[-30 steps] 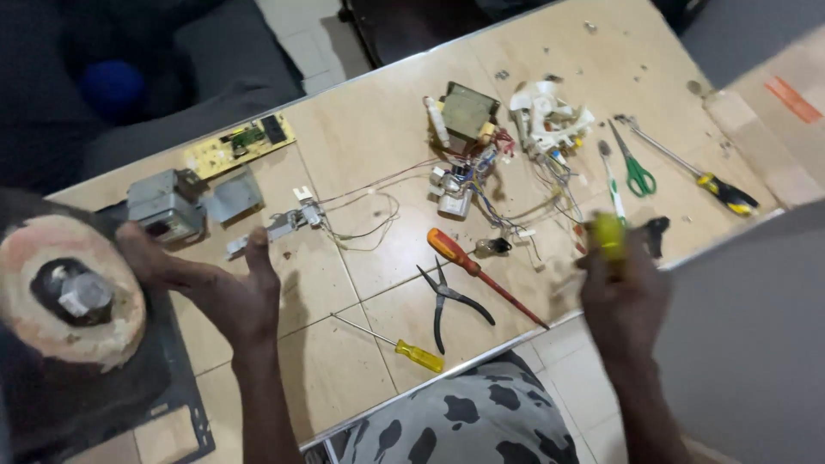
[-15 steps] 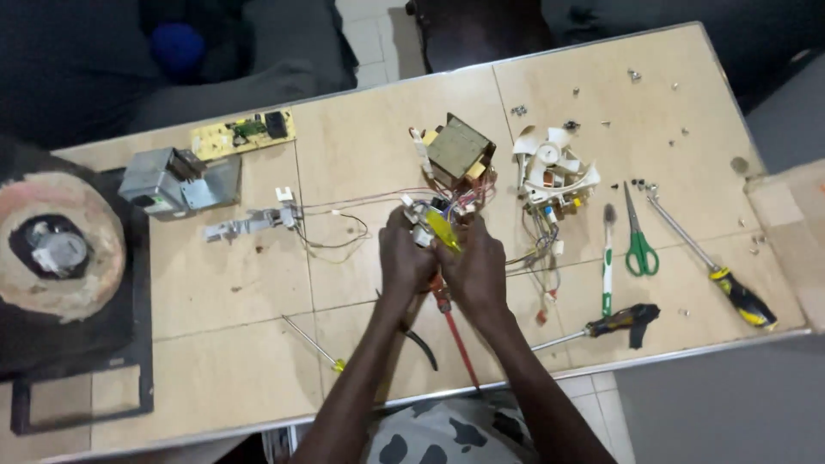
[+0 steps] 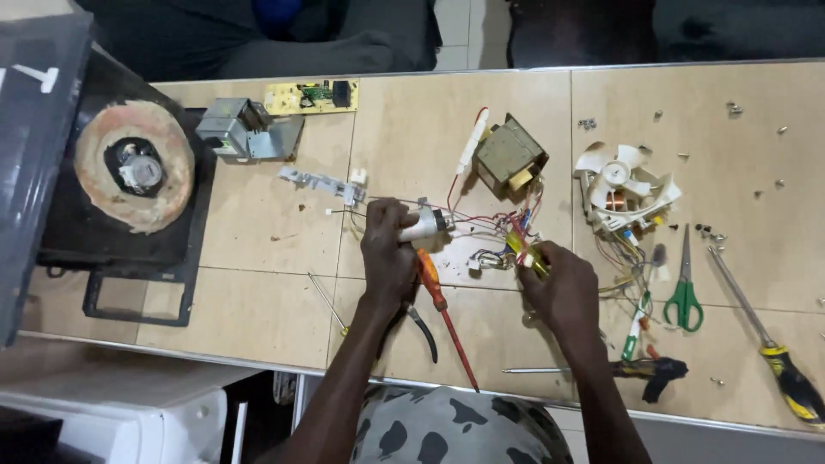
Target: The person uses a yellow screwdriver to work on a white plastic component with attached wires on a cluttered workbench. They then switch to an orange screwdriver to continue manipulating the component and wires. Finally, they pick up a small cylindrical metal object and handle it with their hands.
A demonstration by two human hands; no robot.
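Silver cylindrical component [image 3: 423,225]: lies near the middle of the tiled worktable [image 3: 258,283], wired by red and white leads to the parts on its right. Left hand [image 3: 388,249] is wrapped around its left end, fingers closed on it.

Yellow-handled tool [image 3: 526,254]: clasped in the right hand [image 3: 563,288], fingers curled shut about it, tip among the bundle of coloured wires [image 3: 507,228].

Orange-handled screwdriver [image 3: 440,301]: flat on the table between the two hands, just beside the left wrist. Black-handled pliers [image 3: 423,326]: partly under the left forearm.

Transformer block [image 3: 509,157]: beyond the wires. White fan assembly [image 3: 623,185]: to its right. Green-handled scissors [image 3: 684,292] and yellow-and-black screwdriver [image 3: 786,378]: well to the right.

Green circuit board [image 3: 311,94] and grey metal box [image 3: 245,129]: far left of the table. Round plate with motor [image 3: 133,167]: on a black frame at the left edge.
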